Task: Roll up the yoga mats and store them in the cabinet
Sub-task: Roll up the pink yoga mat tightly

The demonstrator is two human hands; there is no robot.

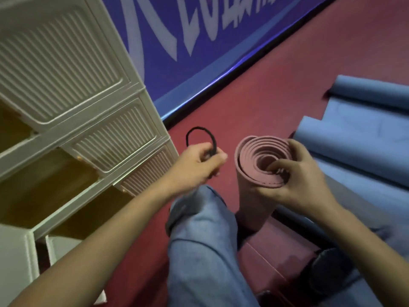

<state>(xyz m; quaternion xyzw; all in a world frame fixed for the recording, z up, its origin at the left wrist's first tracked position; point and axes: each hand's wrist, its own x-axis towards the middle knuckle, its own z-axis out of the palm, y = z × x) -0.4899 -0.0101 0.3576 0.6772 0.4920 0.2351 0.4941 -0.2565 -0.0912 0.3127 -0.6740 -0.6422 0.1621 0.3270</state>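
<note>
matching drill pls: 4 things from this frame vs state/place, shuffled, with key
1. pink mat
2. black band
3. blue mats
4. cabinet

a. lying on the floor, partly unrolled
b. pinched in the left hand
c. doors open
d. rolled, upright, gripped by the right hand

Pairs: 1-d, 2-b, 3-a, 4-c

A blue wall banner [199, 52] at the top of the view carries large white lettering, cut off by the frame's edge and seen at a slant, so no word on it can be read with certainty.
</note>
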